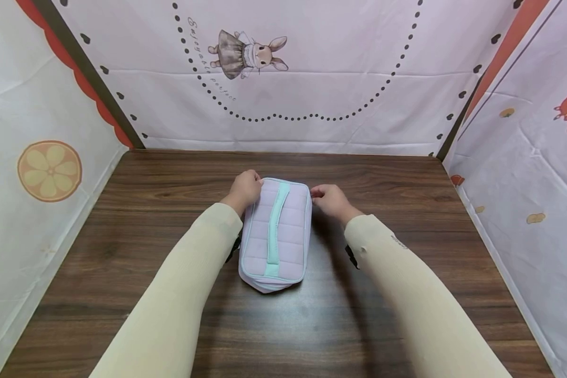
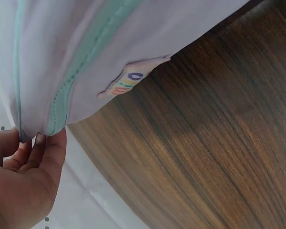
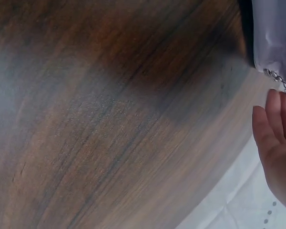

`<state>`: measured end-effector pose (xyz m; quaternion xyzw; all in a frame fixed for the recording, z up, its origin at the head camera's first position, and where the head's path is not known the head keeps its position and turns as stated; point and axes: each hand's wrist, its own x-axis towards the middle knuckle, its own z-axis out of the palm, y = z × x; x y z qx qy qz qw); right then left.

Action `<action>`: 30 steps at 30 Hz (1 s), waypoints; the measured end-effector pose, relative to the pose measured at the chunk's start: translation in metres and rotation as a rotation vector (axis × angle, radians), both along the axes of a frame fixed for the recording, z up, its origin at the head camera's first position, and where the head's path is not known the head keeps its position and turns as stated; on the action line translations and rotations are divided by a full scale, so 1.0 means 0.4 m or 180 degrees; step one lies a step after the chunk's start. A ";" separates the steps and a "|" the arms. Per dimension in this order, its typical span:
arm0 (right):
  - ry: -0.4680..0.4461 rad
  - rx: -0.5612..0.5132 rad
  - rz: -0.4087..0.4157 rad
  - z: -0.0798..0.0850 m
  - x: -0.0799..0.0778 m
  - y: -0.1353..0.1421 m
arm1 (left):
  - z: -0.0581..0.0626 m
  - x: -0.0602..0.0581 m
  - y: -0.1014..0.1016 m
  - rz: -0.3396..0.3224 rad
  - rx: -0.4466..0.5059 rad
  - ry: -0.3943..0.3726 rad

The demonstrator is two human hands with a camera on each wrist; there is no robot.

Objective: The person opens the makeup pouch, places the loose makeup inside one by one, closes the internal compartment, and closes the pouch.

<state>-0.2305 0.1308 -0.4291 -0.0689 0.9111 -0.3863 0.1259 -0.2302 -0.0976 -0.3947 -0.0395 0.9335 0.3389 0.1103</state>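
A quilted lilac pouch (image 1: pixel 290 231) with mint piping and a mint strap handle (image 1: pixel 275 223) lies on the dark wood table. At its far left corner my left hand (image 1: pixel 245 190) pinches the fabric between thumb and fingers. In the left wrist view, that hand (image 2: pixel 31 174) grips the pouch's end beside the mint zip band (image 2: pixel 62 102). A small colourful label (image 2: pixel 126 81) shows on the side. My right hand (image 1: pixel 331 199) is at the far right corner, fingers around a small metal chain (image 3: pixel 276 76) hanging off the pouch; its thumb is hidden in the right wrist view.
Wood-grain tabletop (image 1: pixel 160 294) surrounds the pouch. White printed cloth walls stand at the left (image 1: pixel 9 236), the right (image 1: pixel 524 173) and the back, where a rabbit print (image 1: pixel 248 55) shows. The table's back edge runs just beyond both hands.
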 end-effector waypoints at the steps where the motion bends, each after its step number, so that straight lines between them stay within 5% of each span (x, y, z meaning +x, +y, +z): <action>1: -0.0019 0.0013 0.0044 0.000 0.002 0.000 | -0.001 0.000 -0.001 -0.0021 -0.0007 -0.0020; 10: -0.0037 0.0203 0.0124 0.010 0.075 0.031 | -0.012 0.009 -0.014 -0.0366 0.0012 -0.0090; 21: -0.1322 -0.0324 0.0421 0.001 0.214 0.037 | -0.019 0.004 -0.029 -0.0605 0.0014 0.0104; 30: -0.1469 -0.0636 0.0254 -0.006 0.236 0.000 | -0.014 0.014 -0.035 -0.0584 -0.0019 0.0139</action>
